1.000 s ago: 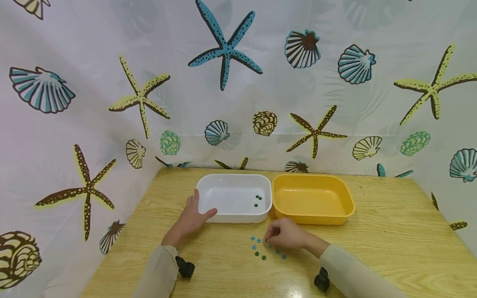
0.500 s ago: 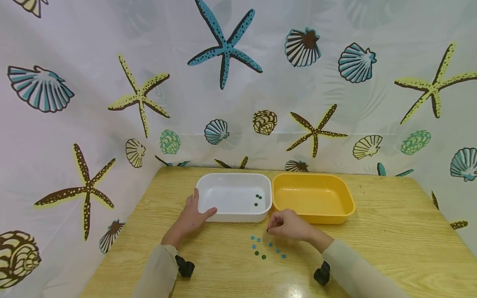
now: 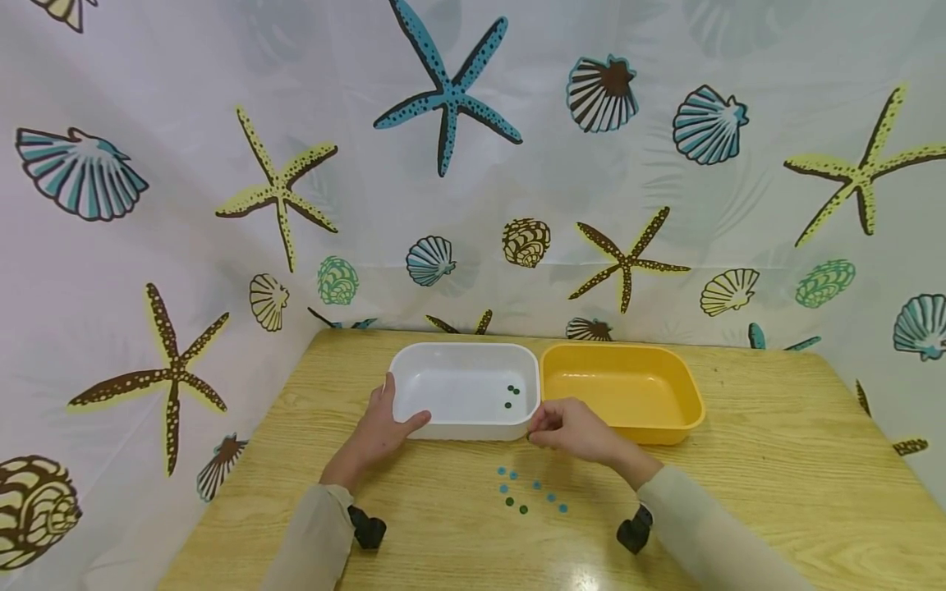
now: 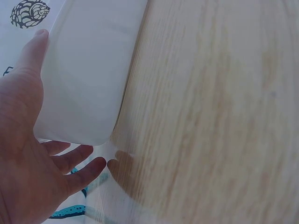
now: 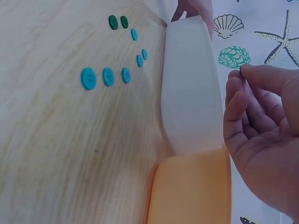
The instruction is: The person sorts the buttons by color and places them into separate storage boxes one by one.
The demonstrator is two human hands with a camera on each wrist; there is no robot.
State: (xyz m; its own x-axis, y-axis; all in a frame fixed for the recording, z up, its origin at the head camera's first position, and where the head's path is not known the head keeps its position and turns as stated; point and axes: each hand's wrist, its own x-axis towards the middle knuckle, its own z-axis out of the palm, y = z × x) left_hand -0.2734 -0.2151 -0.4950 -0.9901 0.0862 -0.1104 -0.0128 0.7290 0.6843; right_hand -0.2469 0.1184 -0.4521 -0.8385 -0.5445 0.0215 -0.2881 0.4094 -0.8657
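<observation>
My left hand (image 3: 379, 428) holds the left end of a white plastic tray (image 3: 473, 431), its thumb along the front wall and its fingers at the end wall. Three dark green buttons (image 3: 507, 405) lie inside, towards the right end. Between thumb and forefinger, my right hand (image 3: 580, 430) pinches a small dark button (image 5: 241, 70), mostly hidden by the fingertips. This hand is just in front of where the white tray meets a yellow tray (image 3: 661, 436). On the table lie several blue buttons (image 5: 108, 76) and two green buttons (image 5: 113, 22).
Both trays stand side by side near the back of the wood-grain table (image 3: 443, 525). Behind and beside it hangs a white curtain (image 3: 473, 197) printed with starfish and shells. A black wrist device (image 3: 367, 528) sits under the left sleeve, another black device (image 3: 634, 529) under the right.
My right hand has lifted the dark button from the loose ones and moved it away from me, up to the trays' front walls. The left hand has stayed on the white tray.
</observation>
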